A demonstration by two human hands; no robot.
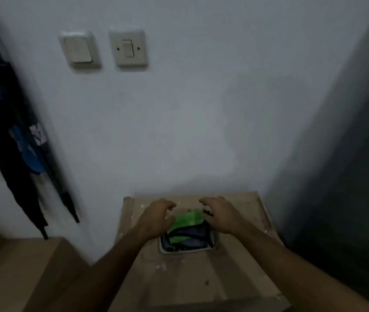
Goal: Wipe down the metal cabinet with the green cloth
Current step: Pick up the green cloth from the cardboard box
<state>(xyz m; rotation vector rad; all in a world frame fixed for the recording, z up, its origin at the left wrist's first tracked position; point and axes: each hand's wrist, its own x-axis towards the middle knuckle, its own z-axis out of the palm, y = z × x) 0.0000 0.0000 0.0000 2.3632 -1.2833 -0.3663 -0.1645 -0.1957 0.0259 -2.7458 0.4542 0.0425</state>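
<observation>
A green cloth (187, 219) lies folded among dark blue cloths in a small white tray (188, 250) on a tan, dust-speckled surface (190, 278). My left hand (156, 218) hovers over the tray's left side, fingers spread and curled, holding nothing. My right hand (221, 215) hovers over the tray's right side, fingers likewise apart, its fingertips close to the green cloth's far corner. A tall dark panel (347, 176) at the right edge may be the metal cabinet; the image is dim and blurred.
A pale wall (179, 120) stands straight ahead with two light switches (127, 48). Dark folded umbrellas (21, 154) hang at the left beside something orange. A brown cardboard box (21, 273) sits at the lower left.
</observation>
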